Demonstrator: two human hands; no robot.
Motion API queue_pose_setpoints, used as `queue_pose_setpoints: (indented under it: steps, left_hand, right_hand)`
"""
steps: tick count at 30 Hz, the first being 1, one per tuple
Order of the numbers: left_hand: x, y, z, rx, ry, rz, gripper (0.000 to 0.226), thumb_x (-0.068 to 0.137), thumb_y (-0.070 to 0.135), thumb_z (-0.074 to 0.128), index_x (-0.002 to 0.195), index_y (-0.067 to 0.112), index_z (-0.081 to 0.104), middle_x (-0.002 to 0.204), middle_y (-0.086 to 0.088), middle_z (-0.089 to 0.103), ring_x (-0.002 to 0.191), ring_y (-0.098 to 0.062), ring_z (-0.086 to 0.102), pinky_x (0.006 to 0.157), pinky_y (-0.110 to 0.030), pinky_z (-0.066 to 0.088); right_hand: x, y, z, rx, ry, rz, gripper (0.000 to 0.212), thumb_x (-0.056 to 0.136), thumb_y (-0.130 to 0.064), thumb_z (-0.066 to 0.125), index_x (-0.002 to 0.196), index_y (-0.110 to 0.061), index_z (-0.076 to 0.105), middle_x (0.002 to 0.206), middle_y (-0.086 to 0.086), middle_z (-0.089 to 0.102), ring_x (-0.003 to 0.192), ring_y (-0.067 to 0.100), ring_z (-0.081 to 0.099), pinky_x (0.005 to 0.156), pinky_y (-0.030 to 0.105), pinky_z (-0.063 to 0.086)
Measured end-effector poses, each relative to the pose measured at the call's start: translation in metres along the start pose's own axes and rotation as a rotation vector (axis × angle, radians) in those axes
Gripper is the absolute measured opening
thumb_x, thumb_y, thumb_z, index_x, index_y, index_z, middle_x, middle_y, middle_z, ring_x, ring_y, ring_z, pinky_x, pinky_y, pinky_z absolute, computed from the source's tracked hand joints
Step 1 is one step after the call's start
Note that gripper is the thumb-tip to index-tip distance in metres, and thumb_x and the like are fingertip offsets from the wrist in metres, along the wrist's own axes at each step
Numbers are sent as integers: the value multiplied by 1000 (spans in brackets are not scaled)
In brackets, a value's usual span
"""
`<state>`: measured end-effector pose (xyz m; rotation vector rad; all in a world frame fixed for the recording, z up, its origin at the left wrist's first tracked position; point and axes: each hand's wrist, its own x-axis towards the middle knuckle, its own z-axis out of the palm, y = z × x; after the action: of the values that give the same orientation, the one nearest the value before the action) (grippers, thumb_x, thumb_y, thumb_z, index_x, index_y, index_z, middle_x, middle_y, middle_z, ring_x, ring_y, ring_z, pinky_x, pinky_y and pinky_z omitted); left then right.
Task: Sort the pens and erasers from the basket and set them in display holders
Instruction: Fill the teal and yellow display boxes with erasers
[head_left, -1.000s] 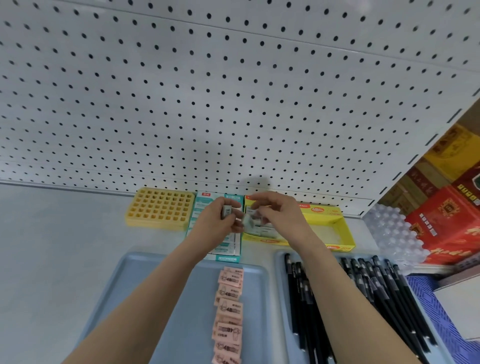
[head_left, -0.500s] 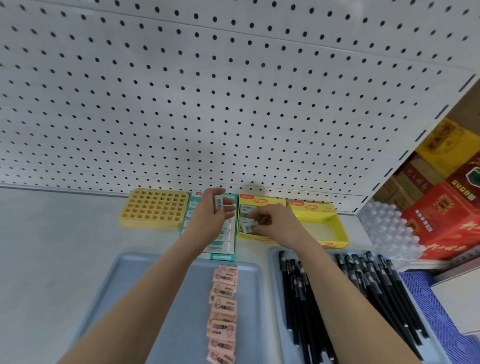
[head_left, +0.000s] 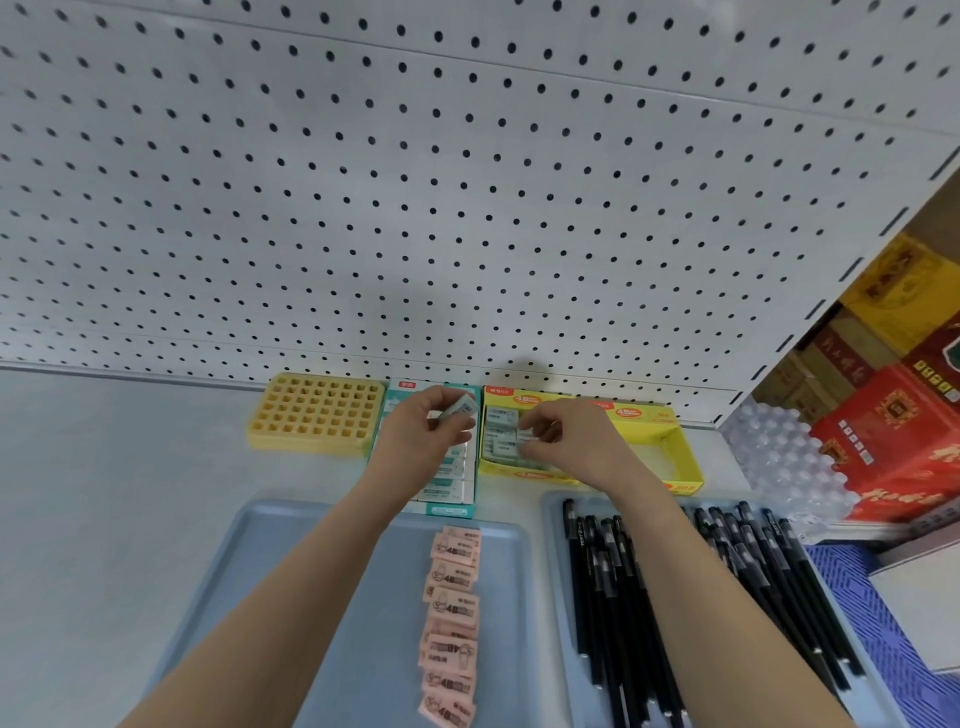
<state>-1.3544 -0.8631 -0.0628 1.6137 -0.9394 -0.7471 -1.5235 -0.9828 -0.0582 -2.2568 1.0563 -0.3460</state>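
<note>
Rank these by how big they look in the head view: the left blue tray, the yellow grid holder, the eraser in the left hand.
Largest first:
left blue tray
yellow grid holder
eraser pinched in the left hand
The tray is nearest the camera, but the gap is plain.

Left hand (head_left: 421, 431) pinches eraser (head_left: 460, 408) above teal box (head_left: 451, 480).

two blue trays are lying side by side, the left tray (head_left: 249, 597) carrying about eight pink erasers (head_left: 452, 613), the right tray (head_left: 555, 597) carrying well over a dozen black pens (head_left: 613, 597). one yellow grid holder (head_left: 317, 413), one teal box (head_left: 449, 512) and two yellow boxes (head_left: 498, 470) are standing behind.
</note>
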Motion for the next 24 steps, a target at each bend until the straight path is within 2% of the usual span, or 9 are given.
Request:
queue_pose_setpoints:
  steps: [3, 7, 11, 12, 14, 17, 19, 21, 24]
  left_hand:
    - [1, -1, 0, 10, 7, 5, 13, 93, 18, 63, 104, 25, 64, 95, 6, 71, 81, -5, 71, 76, -21, 57]
    - [1, -4, -3, 24, 2, -14, 16, 93, 15, 63, 109, 19, 66, 99, 2, 71, 80, -7, 69, 73, -22, 59]
    - [0, -6, -4, 32, -13, -26, 20, 94, 10, 61, 112, 16, 66, 100, 3, 71, 80, -9, 71, 70, -17, 56]
    - [-1, -6, -4, 32, -13, -27, 20, 94, 9, 61, 112, 15, 66, 100, 3, 71, 80, -9, 71, 70, -17, 56]
    - [-1, -5, -3, 24, -14, -25, 22, 93, 7, 61, 113, 13, 65, 98, 2, 71, 80, -10, 71, 73, -20, 57]
    - [-2, -3, 2, 16, -24, -2, 23, 92, 5, 62, 112, 13, 65, 96, 0, 71, 83, -10, 70, 77, -23, 59]
    - [-3, -2, 6, 12, -18, 16, 24, 90, 6, 65, 112, 14, 66, 98, 1, 71, 86, -8, 69, 77, -19, 57]
    - [-4, -1, 8, 49, 10, 28, 21, 89, 11, 66, 109, 19, 67, 97, 6, 71, 87, -5, 68, 75, -14, 54]
    - [-5, 3, 10, -75, -18, -16, 17, 92, 15, 64, 108, 12, 70, 94, 0, 74, 84, -11, 71, 80, -21, 56]
  right_hand:
    - [2, -2, 9, -63, -21, 4, 20, 77, -21, 78, 96, -19, 71, 83, -6, 63, 72, 5, 56, 63, 11, 42]
    - [10, -5, 23, -90, 77, 6, 12, 80, -22, 75, 90, -22, 68, 77, -9, 62, 73, 9, 56, 79, 28, 47]
    - [11, -8, 30, -139, 139, 2, 7, 84, -22, 72, 90, -22, 67, 78, -9, 62, 71, 8, 56, 67, 23, 44]
    - [10, -10, 28, -102, 170, 5, 4, 85, -22, 71, 88, -22, 68, 78, -9, 64, 71, 8, 57, 67, 23, 44]
    - [6, -15, 22, 154, 191, 32, 5, 88, -24, 68, 87, -21, 71, 76, -7, 69, 70, 10, 62, 67, 25, 51]
    - [-5, -26, 13, 567, 30, 68, 8, 89, -19, 70, 94, -13, 73, 77, 1, 72, 66, 11, 64, 64, 25, 54]
    - [-8, -27, 12, 624, 39, 31, 8, 85, -9, 74, 93, -8, 73, 77, 3, 72, 65, 9, 63, 63, 23, 53]
    - [-9, -24, 11, 665, 171, 19, 10, 81, -4, 76, 89, -10, 72, 77, 1, 71, 66, 9, 63, 64, 24, 53]
    - [-10, -23, 11, 618, 206, -49, 15, 79, -3, 78, 84, -16, 74, 81, 0, 73, 72, 11, 67, 73, 26, 57]
